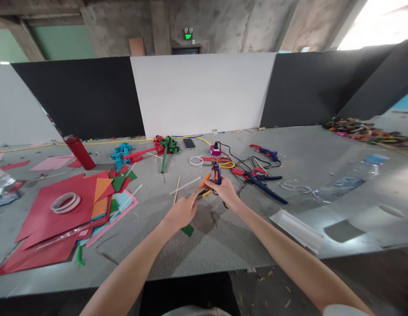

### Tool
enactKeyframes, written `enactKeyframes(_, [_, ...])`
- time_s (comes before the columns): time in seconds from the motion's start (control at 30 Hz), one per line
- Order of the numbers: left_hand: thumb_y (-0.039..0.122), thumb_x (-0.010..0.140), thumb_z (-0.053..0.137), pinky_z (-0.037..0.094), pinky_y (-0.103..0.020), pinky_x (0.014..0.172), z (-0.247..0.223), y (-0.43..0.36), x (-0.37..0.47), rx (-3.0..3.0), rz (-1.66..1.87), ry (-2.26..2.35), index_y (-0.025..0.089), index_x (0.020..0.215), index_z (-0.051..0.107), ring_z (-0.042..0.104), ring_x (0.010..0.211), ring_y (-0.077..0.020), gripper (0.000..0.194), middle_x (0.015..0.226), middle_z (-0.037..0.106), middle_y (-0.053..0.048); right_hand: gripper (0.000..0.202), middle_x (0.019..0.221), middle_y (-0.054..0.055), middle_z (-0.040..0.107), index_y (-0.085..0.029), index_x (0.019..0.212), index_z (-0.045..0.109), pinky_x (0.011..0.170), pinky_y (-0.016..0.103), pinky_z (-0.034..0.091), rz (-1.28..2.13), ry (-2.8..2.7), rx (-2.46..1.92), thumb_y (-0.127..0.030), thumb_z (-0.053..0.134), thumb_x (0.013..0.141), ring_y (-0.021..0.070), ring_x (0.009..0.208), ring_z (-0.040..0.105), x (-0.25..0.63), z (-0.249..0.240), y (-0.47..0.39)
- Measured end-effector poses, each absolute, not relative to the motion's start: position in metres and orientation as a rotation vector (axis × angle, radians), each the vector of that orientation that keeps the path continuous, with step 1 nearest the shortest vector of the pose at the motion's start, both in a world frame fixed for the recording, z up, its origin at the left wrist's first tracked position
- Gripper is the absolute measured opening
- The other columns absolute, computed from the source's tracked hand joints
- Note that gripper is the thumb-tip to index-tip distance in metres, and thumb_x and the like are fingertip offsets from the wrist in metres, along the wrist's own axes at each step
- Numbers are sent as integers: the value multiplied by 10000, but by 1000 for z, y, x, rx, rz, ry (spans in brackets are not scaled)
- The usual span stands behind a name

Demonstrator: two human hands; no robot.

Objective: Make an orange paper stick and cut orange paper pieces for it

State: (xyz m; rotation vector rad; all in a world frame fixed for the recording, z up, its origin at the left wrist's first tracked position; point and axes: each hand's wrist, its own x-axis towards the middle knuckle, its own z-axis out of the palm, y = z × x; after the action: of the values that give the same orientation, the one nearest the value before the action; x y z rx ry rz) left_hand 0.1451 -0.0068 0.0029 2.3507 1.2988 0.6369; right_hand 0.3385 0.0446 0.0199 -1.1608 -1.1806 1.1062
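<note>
My right hand (226, 192) is wrapped round a dark blue and orange hot glue gun (217, 172), held upright above the table. My left hand (183, 213) grips a narrow orange paper piece (205, 180), its upper end close beside the glue gun. Whether the two touch I cannot tell. Below the hands lie a thin wooden stick (176, 191), a translucent glue stick (187, 185) and a green paper scrap (188, 230). Just beyond the glue gun are a yellow tape ring (227, 163) and a white ring (196, 161).
At left, coloured paper sheets (59, 219) carry a tape roll (65, 202); a red flask (79, 152) stands behind. Green (170, 144) and blue (121, 152) paper flowers, a phone (189, 143), a purple socket (216, 149), blue pliers (266, 186) and a plastic bottle (338, 189) lie around.
</note>
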Motion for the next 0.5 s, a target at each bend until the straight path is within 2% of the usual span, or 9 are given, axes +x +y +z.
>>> enactKeyframes(0.33, [209, 974, 399, 465, -279, 636, -6, -3, 144, 2272, 747, 1248, 237, 1547, 380, 628, 580, -206, 574, 687, 652, -50, 464, 675, 45, 717, -204, 699, 596, 709, 364, 603, 1091, -1137, -1148, -516, 904, 549, 250, 694, 724, 351, 5, 60])
enactKeyframes(0.5, [233, 975, 403, 474, -297, 663, -11, 0, 143, 2307, 698, 1293, 255, 1557, 360, 639, 588, -228, 584, 676, 649, -50, 444, 705, 62, 727, -209, 698, 575, 605, 338, 579, 983, -912, -1121, -473, 895, 539, 220, 606, 694, 365, 4, 74])
